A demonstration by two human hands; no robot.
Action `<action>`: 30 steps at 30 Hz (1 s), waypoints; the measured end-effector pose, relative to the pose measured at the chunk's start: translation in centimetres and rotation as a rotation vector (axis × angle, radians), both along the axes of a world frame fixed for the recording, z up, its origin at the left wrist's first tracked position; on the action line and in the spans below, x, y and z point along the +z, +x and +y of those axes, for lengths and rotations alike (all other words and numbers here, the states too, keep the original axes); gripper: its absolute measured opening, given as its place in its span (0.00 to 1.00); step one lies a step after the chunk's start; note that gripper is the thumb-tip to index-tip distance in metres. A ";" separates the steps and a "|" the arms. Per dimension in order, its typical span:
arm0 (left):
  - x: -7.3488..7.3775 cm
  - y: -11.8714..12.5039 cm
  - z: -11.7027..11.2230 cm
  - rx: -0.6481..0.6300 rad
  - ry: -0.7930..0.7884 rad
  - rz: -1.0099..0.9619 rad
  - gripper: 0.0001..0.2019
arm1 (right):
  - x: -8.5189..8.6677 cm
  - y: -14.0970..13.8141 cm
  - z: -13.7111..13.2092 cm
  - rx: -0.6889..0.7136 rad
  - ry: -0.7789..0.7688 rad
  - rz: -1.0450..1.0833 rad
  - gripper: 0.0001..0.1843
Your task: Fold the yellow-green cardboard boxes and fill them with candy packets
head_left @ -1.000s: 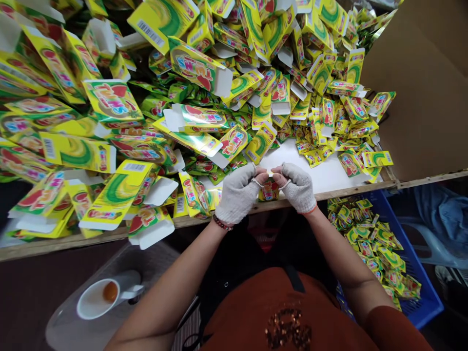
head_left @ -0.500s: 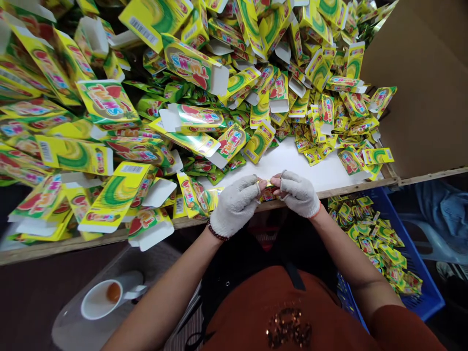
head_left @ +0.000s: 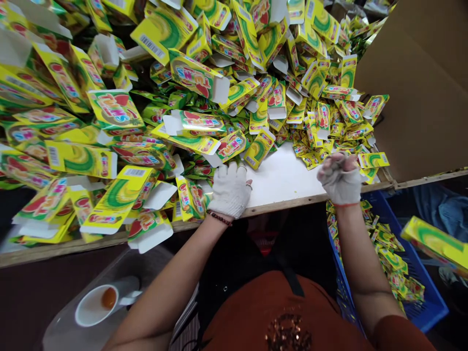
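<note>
Both hands wear white knit gloves with the fingertips cut off. My left hand (head_left: pixel 230 191) lies on the white table top (head_left: pixel 285 180), its fingers stretched toward the edge of the pile of yellow-green cartons (head_left: pixel 190 146); nothing shows in it. My right hand (head_left: pixel 341 179) is off to the right at the table's edge, by the small yellow sachets (head_left: pixel 329 146). It is smeared by motion and its fingers look curled. A yellow carton (head_left: pixel 435 246), blurred, is in the air at the far right above the blue basket (head_left: pixel 427 307).
Open cartons are heaped over the table's left and back. A brown cardboard wall (head_left: pixel 420 87) closes the right side. The blue basket below right holds several sachets. A white cup (head_left: pixel 95 304) sits on a low stand at bottom left.
My hands, pinched together on a small packet at the table's edge, have parted. The left went up to the cartons, the right swung right. A yellow carton now flies at far right.
</note>
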State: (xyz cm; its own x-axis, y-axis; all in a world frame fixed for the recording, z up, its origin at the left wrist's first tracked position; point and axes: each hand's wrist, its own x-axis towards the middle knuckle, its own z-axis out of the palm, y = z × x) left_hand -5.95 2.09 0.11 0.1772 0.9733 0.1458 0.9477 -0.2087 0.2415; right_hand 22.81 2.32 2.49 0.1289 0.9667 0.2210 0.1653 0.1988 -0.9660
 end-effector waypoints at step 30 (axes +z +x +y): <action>-1.4 0.1 2.4 0.136 -0.103 -0.249 0.11 | -2.5 -3.7 1.9 0.203 -0.240 -0.763 0.09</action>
